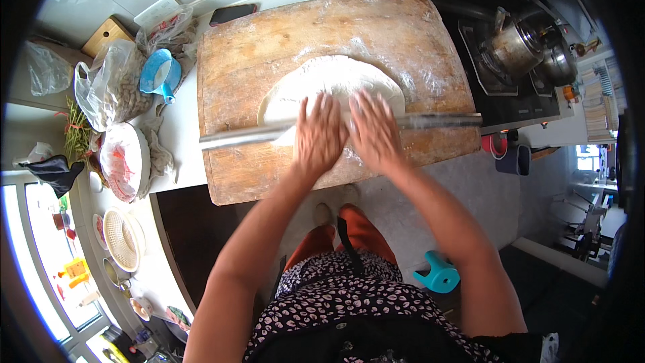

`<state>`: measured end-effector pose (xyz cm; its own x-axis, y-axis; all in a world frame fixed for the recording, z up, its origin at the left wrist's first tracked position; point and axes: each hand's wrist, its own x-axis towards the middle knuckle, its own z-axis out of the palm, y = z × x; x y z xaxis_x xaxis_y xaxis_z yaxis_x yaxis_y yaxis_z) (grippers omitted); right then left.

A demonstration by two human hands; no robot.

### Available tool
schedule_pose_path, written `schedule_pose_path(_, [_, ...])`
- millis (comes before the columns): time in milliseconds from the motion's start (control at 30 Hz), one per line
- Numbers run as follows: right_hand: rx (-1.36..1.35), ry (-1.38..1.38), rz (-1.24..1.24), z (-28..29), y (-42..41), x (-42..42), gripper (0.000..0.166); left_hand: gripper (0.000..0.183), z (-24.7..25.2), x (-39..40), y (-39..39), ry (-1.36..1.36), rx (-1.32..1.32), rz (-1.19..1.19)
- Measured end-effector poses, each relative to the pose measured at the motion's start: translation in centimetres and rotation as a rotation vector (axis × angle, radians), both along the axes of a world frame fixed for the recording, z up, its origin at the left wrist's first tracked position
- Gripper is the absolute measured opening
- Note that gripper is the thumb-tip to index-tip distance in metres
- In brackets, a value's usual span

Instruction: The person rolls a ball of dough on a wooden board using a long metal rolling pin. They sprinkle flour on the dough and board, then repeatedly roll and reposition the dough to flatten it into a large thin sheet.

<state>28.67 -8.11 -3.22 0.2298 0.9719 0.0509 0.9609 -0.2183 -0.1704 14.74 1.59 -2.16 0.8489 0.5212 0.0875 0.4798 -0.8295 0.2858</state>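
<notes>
A broad, flat sheet of dough (327, 78) lies on a large wooden board (242, 60) dusted with flour. A long, shiny rolling rod (438, 120) crosses the dough's near part from side to side, both its ends reaching the board's edges. My left hand (321, 133) lies flat over the middle of the rod, fingers stretched forward onto the dough. Close beside it, my right hand (374, 128) rests the same way, slightly blurred. The palms hide the rod's middle and some of the dough.
Left of the board are a blue ladle (161, 73), a plastic bag (113, 85) and a white bowl (143, 161). A phone (233, 14) lies behind the board. At right, a metal kettle (516, 48) stands on the stove. A teal stool (439, 275) is on the floor.
</notes>
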Motion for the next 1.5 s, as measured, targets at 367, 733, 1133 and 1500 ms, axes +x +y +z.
schedule_pose_path(367, [0.076,0.15,0.11,2.0,-5.3,-2.8,0.058,0.06,-0.1,-4.0,-5.8,-0.159,-0.019,0.022])
schedule_pose_path(733, [-0.158,0.051,0.135,0.8,0.8,0.9,0.059,0.062,-0.6,-0.7,-0.9,0.059,-0.004,0.083])
schedule_pose_path(1133, [0.254,0.183,0.073,0.8,4.2,3.7,0.052,0.064,-1.0,3.0,3.7,0.101,0.038,0.181])
schedule_pose_path(1500, [0.312,-0.052,0.189,-0.3,0.6,-0.1,0.037,0.032,-0.2,0.5,0.0,-0.309,-0.135,0.167])
